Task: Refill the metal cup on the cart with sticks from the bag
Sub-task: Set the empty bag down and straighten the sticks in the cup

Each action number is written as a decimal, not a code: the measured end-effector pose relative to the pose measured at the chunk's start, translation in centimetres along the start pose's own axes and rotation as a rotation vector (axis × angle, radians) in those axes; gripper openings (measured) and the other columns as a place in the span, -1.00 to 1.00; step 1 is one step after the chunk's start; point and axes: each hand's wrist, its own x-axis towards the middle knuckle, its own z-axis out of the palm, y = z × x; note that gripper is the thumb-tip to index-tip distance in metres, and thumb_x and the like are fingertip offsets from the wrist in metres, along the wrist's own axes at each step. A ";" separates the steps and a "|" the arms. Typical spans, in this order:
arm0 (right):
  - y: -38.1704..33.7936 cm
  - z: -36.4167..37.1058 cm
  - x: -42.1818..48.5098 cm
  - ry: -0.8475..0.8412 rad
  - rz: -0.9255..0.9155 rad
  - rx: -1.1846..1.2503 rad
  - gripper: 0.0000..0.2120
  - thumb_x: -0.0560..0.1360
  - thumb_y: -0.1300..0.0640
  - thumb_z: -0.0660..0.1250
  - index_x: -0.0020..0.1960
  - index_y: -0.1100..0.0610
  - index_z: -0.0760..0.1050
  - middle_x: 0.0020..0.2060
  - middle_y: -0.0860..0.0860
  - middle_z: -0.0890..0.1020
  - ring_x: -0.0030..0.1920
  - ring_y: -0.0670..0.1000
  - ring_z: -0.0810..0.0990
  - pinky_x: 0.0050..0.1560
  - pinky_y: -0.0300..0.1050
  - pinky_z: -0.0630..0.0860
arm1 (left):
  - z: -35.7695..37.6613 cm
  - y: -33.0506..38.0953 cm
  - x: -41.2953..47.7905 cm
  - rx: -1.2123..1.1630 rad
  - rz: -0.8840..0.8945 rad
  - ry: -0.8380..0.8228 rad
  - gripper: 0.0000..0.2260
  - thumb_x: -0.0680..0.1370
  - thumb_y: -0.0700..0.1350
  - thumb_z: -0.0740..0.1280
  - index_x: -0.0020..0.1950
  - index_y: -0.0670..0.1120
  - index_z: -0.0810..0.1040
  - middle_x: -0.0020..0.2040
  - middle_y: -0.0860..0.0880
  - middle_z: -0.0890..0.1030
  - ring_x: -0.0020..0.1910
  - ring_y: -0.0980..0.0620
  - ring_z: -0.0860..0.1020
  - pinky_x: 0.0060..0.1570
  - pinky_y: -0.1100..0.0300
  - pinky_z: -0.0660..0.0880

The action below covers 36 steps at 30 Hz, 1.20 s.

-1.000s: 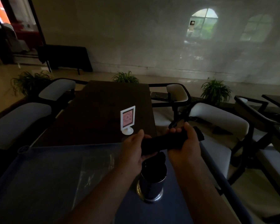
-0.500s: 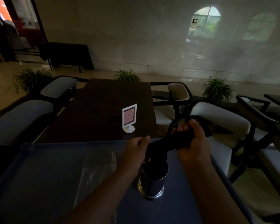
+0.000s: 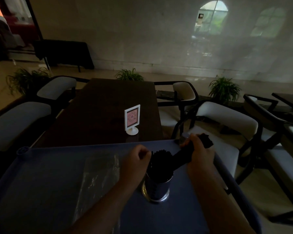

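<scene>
1. Stick bundle [image 3: 182, 156]: level above the cup a second ago; now tilted, lower end down inside the metal cup [image 3: 156, 188].
2. Right hand [image 3: 199, 152]: grips the bundle's raised end.
3. Left hand [image 3: 139, 158]: fingers curled beside the stick tops; whether it pinches any, cannot tell.
4. Cup location: upright on the blue cart [image 3: 49, 166], clear bag [image 3: 100, 169] flat to its left.
5. Judgement: refill nearly done; seating and release remain.

right hand [image 3: 199, 154] gripping sticks [image 3: 181, 159] angled into metal cup [image 3: 156, 188], left hand [image 3: 137, 157] curled alongside
</scene>
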 end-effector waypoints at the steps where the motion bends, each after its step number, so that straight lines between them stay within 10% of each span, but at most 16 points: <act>1: 0.6 0.0 -0.1 -0.013 -0.031 -0.052 -0.85 0.57 0.18 0.32 -0.18 0.15 0.53 -0.38 0.06 0.59 -0.33 0.00 0.59 -0.16 -0.09 0.55 | 0.2 -0.4 0.1 0.015 0.001 -0.011 -0.90 0.51 0.01 0.36 -0.05 0.21 0.49 -0.08 0.11 0.61 -0.08 0.15 0.59 -0.12 0.13 0.56; 9: 5.0 -0.6 0.1 -0.112 -0.142 -0.407 -0.86 0.51 0.16 0.38 -0.20 0.19 0.52 -0.37 0.10 0.59 -0.34 -0.01 0.57 -0.26 -0.02 0.50 | 1.3 -3.1 0.3 -0.032 -0.118 -0.122 -0.52 0.49 -0.09 0.44 0.38 0.01 0.39 0.31 -0.02 0.52 0.26 0.01 0.50 0.25 -0.08 0.50; 14: 6.2 -1.6 0.3 -0.235 -0.135 -0.516 -0.78 0.51 0.09 0.36 -0.29 -0.11 0.54 -0.40 -0.12 0.61 -0.39 -0.21 0.56 -0.35 -0.26 0.53 | 1.7 -3.9 0.2 -0.124 -0.143 -0.116 -0.53 0.53 -0.15 0.40 0.42 -0.01 0.37 0.28 0.00 0.52 0.14 0.12 0.54 0.13 0.15 0.52; 21: 8.0 -1.5 0.7 -0.314 -0.137 -0.627 -0.86 0.49 0.30 0.38 -0.23 0.31 0.51 -0.35 0.08 0.58 -0.37 -0.17 0.53 -0.30 -0.30 0.47 | 2.2 -4.5 0.2 -0.138 -0.107 -0.092 -0.58 0.56 -0.20 0.35 0.40 -0.02 0.41 0.22 0.06 0.53 0.03 0.30 0.51 -0.15 0.47 0.47; 25: 8.6 -1.9 0.8 -0.360 -0.128 -0.620 -0.93 0.45 0.31 0.43 -0.10 0.19 0.57 -0.20 0.01 0.65 -0.21 -0.25 0.61 -0.21 -0.46 0.50 | 2.2 -5.1 0.5 -0.147 -0.097 -0.071 -0.61 0.55 -0.22 0.36 0.37 -0.04 0.45 0.22 0.05 0.56 0.12 0.19 0.53 -0.03 0.40 0.46; 36: 9.3 -2.5 1.4 -0.332 -0.104 -0.404 -0.89 0.56 0.15 0.33 0.07 0.10 0.56 -0.05 0.07 0.66 0.02 0.00 0.65 0.06 -0.04 0.59 | 2.7 -5.8 1.1 -0.136 -0.079 -0.042 -0.65 0.55 -0.21 0.35 0.33 -0.04 0.50 0.12 0.11 0.58 0.03 0.30 0.53 -0.15 0.58 0.45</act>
